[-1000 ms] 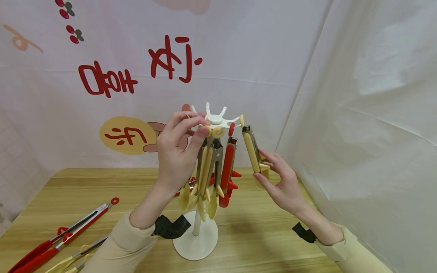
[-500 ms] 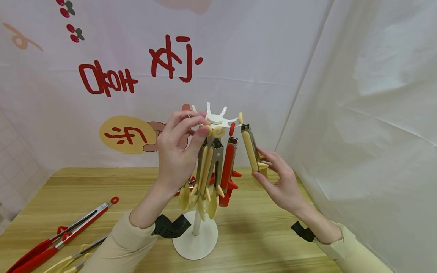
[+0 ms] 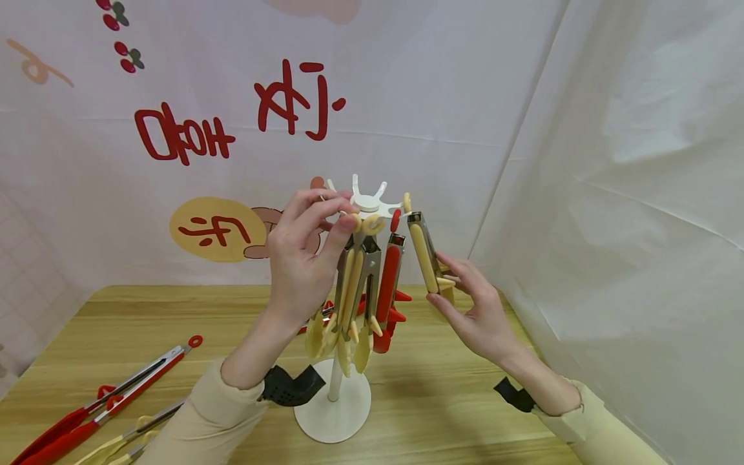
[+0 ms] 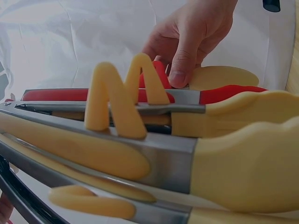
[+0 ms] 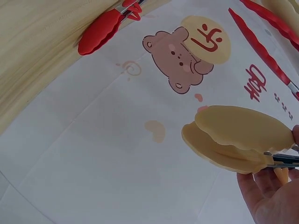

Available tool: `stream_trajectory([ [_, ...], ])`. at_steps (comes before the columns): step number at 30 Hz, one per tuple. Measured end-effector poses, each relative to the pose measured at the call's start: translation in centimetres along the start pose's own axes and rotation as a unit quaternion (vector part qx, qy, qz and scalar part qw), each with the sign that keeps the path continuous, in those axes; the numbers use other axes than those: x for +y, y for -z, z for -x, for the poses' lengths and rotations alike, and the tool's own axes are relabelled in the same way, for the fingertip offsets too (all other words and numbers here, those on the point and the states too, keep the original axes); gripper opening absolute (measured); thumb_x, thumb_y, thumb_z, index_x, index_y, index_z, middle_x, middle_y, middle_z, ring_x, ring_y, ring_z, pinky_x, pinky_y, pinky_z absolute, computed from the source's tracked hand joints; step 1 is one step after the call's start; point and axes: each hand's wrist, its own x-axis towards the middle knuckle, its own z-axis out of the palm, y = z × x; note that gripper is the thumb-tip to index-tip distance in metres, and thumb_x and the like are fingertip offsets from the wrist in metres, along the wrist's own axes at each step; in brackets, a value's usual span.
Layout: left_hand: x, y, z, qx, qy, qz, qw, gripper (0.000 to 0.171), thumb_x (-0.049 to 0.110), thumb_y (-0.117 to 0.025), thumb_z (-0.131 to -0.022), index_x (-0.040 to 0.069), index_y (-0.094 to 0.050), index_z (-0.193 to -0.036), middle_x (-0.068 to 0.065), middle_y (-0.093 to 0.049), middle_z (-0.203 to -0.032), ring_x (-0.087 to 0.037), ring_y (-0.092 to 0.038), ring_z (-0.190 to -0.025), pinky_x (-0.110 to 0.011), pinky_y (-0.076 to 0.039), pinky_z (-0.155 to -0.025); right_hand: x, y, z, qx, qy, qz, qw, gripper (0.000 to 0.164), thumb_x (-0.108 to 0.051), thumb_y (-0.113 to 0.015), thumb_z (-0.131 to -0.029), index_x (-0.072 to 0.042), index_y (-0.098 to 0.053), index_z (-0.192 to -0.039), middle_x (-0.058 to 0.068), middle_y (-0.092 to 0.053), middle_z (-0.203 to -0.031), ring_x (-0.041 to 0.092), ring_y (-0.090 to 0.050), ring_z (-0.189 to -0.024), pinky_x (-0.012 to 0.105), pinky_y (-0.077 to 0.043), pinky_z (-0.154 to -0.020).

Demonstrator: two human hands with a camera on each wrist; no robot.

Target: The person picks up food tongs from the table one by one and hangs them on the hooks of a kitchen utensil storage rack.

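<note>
A white hook stand (image 3: 367, 204) stands upright on a round base. My left hand (image 3: 305, 252) pinches its top between thumb and fingers, beside the hanging loops of yellow tongs. Out to the right, my right hand (image 3: 473, 310) grips another pair of yellow tongs (image 3: 424, 255) near the lower handle. Their loop is up at the end of a right-side hook. Yellow scalloped tips (image 5: 243, 130) of these tongs show slightly parted in the right wrist view. Between the hands hang red tongs (image 3: 388, 278) and several yellow tongs (image 4: 233, 168).
Red tongs (image 3: 110, 403) lie on the wooden table (image 3: 442, 413) at left, with yellow tongs (image 3: 139, 433) partly behind the left sleeve. More red tongs (image 5: 100, 32) lie behind the stand. A printed white cloth (image 3: 436, 97) hangs behind, and white sheeting rises at right.
My right hand has moved slightly left with the yellow tongs, bringing their loop closer to the hook. The left hand keeps its place on the stand.
</note>
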Motion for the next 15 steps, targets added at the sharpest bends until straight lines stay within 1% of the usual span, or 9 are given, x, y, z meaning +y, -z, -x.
stream_trajectory([
  [4,-0.06,-0.01,0.01,-0.001,0.000,0.001,1.0000,0.069,0.064,-0.056,-0.100,-0.003,-0.075,-0.107,-0.023,-0.067,-0.117,-0.015,-0.064,-0.108,-0.012,-0.052,-0.084,-0.06,-0.07,-0.01,0.000,0.000,-0.002,1.000,0.074,0.010,-0.080,-0.083,-0.006,-0.054,-0.151,0.014,-0.068,-0.132,0.008,-0.067,-0.118,0.023,-0.056,-0.097],
  [11,-0.09,-0.01,0.02,-0.002,-0.001,-0.004,1.0000,0.069,0.064,-0.055,-0.100,-0.002,-0.075,-0.106,-0.023,-0.067,-0.117,-0.017,-0.064,-0.107,-0.013,-0.052,-0.084,-0.07,-0.20,0.02,-0.001,-0.002,0.003,1.000,0.075,0.009,-0.081,-0.083,-0.007,-0.054,-0.151,0.014,-0.069,-0.131,0.011,-0.067,-0.117,0.025,-0.058,-0.096],
  [15,-0.11,0.01,0.02,-0.002,-0.001,-0.004,1.0000,0.069,0.064,-0.055,-0.099,-0.002,-0.075,-0.107,-0.023,-0.067,-0.117,-0.015,-0.064,-0.108,-0.012,-0.052,-0.084,-0.08,-0.28,0.00,0.001,-0.001,0.003,1.000,0.075,0.009,-0.081,-0.083,-0.007,-0.054,-0.151,0.014,-0.069,-0.132,0.012,-0.068,-0.117,0.026,-0.059,-0.095],
])
